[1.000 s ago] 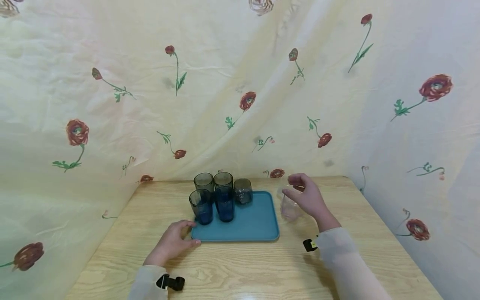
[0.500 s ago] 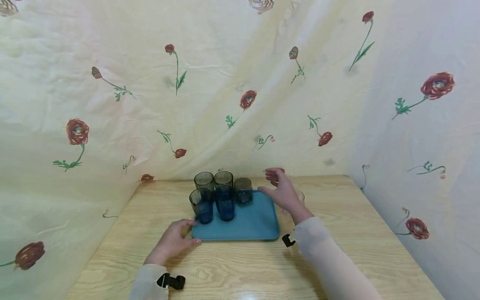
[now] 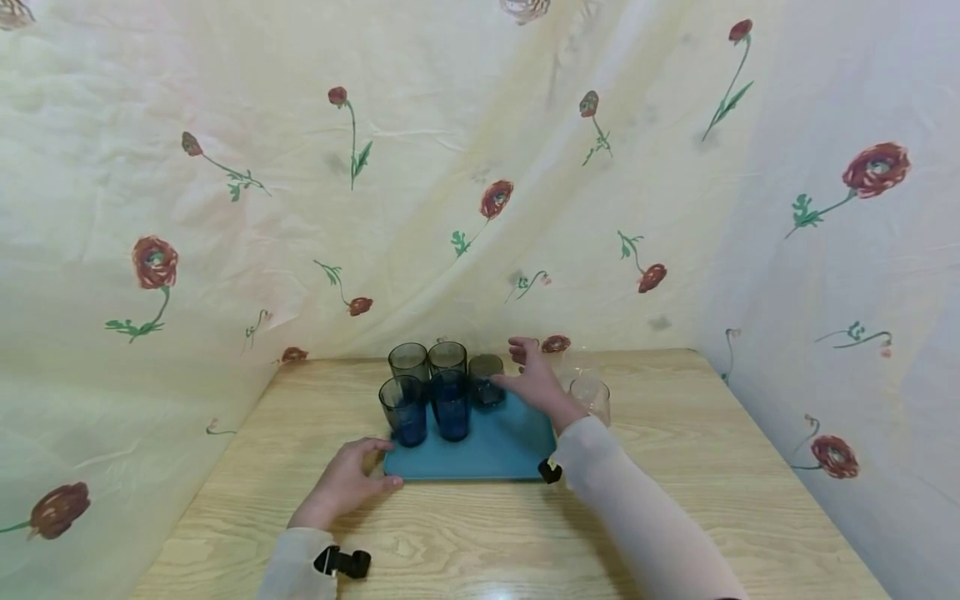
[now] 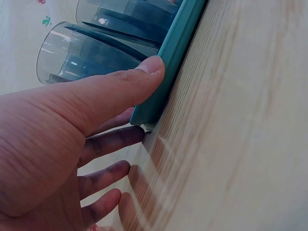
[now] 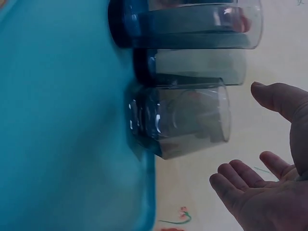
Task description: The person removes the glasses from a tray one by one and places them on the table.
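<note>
A blue tray lies on the wooden table. My left hand holds its near left corner, the thumb on the rim and the index finger at the side. Tall smoky glasses stand upright on the tray's left half, among them a front left glass and a front right glass. To their right is a shorter smoky glass. My right hand hovers over the tray's right back part, fingers spread beside that shorter glass. A gap shows between hand and glass in the right wrist view.
One clear glass stands on the table right of the tray, partly behind the right forearm. A second, very faint clear shape shows behind it. A flowered cloth hangs along the back edge of the table.
My right hand has moved left from the clear glasses to the shorter smoky glass, with nothing in it. The left hand and the tray have stayed where they were.
</note>
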The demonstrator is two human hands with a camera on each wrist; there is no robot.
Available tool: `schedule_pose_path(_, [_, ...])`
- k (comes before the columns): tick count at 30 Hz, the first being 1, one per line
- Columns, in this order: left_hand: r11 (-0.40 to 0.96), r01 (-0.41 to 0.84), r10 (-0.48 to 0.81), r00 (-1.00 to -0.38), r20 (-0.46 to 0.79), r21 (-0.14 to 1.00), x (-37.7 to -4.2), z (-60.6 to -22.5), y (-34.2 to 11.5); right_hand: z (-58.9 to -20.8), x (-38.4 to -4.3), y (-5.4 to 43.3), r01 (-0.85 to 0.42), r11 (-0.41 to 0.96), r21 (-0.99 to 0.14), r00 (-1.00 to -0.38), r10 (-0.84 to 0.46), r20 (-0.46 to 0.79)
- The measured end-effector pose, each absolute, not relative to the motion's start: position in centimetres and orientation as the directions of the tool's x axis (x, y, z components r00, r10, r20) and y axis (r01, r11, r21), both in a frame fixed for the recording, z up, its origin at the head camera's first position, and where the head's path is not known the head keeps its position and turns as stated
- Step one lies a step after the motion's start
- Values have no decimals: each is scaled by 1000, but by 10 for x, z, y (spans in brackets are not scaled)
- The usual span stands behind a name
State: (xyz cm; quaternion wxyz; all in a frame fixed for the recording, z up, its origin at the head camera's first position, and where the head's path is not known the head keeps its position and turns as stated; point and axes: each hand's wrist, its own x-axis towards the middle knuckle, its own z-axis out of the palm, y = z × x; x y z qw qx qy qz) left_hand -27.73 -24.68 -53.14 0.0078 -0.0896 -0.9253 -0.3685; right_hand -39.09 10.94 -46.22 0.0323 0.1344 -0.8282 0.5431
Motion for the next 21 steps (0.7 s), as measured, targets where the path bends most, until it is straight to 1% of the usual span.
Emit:
schedule_pose_path(5, [707, 166, 160, -984, 73, 688, -278, -532, -246, -469, -398, 101, -213, 409, -888, -972, -180, 150])
schedule_pose_path(9, [704, 167, 159, -984, 76, 690, -277, -531, -245, -478, -405, 97, -211, 452, -867, -972, -190, 137])
schedule_pose_path(21, [709, 177, 160, -983, 89, 683, -278, -532, -247, -491, -415, 88, -201, 453, -869, -968, -225, 106])
